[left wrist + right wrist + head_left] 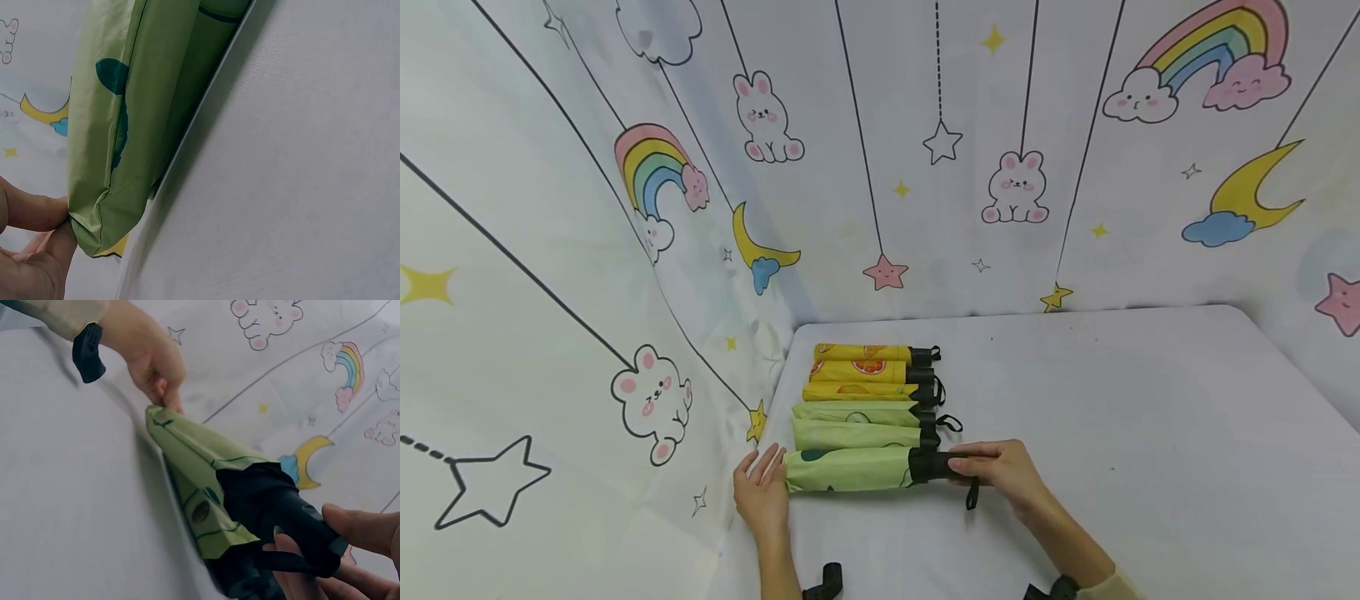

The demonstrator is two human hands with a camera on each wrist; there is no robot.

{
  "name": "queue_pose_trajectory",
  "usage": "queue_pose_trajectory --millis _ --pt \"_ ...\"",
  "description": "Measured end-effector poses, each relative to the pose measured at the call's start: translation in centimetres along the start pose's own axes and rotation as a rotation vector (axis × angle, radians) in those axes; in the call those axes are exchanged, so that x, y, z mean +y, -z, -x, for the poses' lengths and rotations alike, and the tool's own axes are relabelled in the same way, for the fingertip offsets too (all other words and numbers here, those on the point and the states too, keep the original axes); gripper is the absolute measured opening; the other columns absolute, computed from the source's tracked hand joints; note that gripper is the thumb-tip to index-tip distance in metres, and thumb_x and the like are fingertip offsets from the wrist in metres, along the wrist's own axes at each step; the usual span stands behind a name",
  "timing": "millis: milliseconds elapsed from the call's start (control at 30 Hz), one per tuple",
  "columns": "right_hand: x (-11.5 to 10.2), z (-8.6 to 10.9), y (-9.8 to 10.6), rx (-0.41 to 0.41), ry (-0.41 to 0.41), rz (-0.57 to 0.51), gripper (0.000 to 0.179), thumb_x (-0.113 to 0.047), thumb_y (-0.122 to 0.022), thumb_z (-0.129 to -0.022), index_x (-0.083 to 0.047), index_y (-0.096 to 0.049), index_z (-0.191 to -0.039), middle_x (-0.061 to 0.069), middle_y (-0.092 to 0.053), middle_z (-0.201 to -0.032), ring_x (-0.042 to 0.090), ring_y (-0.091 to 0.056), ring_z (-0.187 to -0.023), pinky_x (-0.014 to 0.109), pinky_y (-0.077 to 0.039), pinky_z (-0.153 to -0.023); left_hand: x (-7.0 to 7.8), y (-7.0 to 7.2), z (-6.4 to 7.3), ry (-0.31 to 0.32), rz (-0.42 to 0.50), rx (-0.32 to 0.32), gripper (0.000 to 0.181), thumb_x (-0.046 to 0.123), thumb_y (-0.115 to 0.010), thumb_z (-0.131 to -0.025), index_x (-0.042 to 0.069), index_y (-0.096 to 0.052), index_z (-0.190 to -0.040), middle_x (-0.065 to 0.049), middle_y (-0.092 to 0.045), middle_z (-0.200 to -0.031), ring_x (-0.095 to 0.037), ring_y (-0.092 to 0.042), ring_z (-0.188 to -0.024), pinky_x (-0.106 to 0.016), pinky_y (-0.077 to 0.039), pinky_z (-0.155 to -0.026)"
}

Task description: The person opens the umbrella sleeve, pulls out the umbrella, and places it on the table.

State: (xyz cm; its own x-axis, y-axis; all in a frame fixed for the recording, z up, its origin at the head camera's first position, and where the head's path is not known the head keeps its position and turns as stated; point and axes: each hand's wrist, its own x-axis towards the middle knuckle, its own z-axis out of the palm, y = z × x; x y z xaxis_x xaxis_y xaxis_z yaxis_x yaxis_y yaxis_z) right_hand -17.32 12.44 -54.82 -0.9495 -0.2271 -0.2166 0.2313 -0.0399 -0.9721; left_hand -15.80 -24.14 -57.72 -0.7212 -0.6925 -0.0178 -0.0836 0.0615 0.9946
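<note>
A folded light-green umbrella [857,470] with dark green patches lies sideways at the near end of a row. My right hand [1003,471] grips its black handle [294,519] between thumb and fingers, and a black wrist strap [972,494] hangs from it. At the other end, my left hand [762,493] pinches the tip of the green cover [100,231] between thumb and fingers. Right behind lie two more green umbrellas, one plain-looking [853,434] and one with a round print [835,412]. Their black handles also point right.
Beyond the green ones, three yellow umbrellas with orange-slice prints [842,372] continue the row. The white table [1135,433] meets a cloth wall [940,225] printed with rabbits, stars and rainbows at the back and left. Black straps [831,579] sit on both wrists.
</note>
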Motion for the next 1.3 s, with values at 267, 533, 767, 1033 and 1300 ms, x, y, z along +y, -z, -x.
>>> queue_pose_trajectory --millis 267,533,767,1033,1300 --pt "-0.4 0.7 1.2 0.004 0.015 0.029 0.041 -0.017 -0.085 -0.088 0.008 -0.075 -0.119 0.024 -0.073 -0.117 0.035 -0.078 -0.090 0.030 -0.063 -0.080 0.2 -0.1 0.2 -0.018 0.025 -0.004 0.058 -0.012 -0.066 -0.095 -0.005 -0.043 -0.148 -0.027 -0.066 -0.133 -0.029 -0.073 -0.113 -0.011 -0.056 -0.081" --pt "-0.6 1.3 2.3 -0.007 0.024 0.022 0.042 -0.017 -0.083 -0.090 0.009 -0.073 -0.121 0.026 -0.071 -0.123 0.037 -0.078 -0.092 0.032 -0.062 -0.085 0.3 -0.1 0.3 0.013 0.032 -0.012 0.060 -0.011 -0.065 -0.096 -0.003 -0.041 -0.150 -0.026 -0.065 -0.136 -0.032 -0.070 -0.118 -0.011 -0.056 -0.082" --pt "-0.3 1.7 3.1 0.007 0.010 0.033 0.043 -0.018 -0.084 -0.089 0.009 -0.073 -0.120 0.023 -0.074 -0.118 0.036 -0.078 -0.093 0.030 -0.062 -0.086 0.4 0.0 0.5 0.014 0.025 -0.017 0.060 -0.012 -0.064 -0.096 -0.003 -0.040 -0.151 -0.026 -0.064 -0.137 -0.037 -0.068 -0.120 -0.011 -0.055 -0.081" --pt "-0.2 2.4 4.0 0.011 0.003 0.051 0.045 -0.020 -0.083 -0.090 0.008 -0.072 -0.123 0.023 -0.073 -0.121 0.036 -0.077 -0.096 0.026 -0.059 -0.088 0.4 -0.1 0.6 0.012 0.036 -0.023 0.060 -0.013 -0.064 -0.096 -0.004 -0.040 -0.150 -0.026 -0.064 -0.138 -0.037 -0.068 -0.119 -0.012 -0.056 -0.082" --pt "-0.4 2.9 4.6 0.019 0.011 0.039 0.045 -0.018 -0.083 -0.090 0.009 -0.071 -0.124 0.025 -0.071 -0.123 0.037 -0.077 -0.096 0.027 -0.059 -0.088 0.3 -0.1 0.6 0.010 0.032 -0.027 0.061 -0.013 -0.065 -0.096 -0.003 -0.040 -0.151 -0.026 -0.064 -0.138 -0.037 -0.068 -0.119 -0.013 -0.056 -0.082"
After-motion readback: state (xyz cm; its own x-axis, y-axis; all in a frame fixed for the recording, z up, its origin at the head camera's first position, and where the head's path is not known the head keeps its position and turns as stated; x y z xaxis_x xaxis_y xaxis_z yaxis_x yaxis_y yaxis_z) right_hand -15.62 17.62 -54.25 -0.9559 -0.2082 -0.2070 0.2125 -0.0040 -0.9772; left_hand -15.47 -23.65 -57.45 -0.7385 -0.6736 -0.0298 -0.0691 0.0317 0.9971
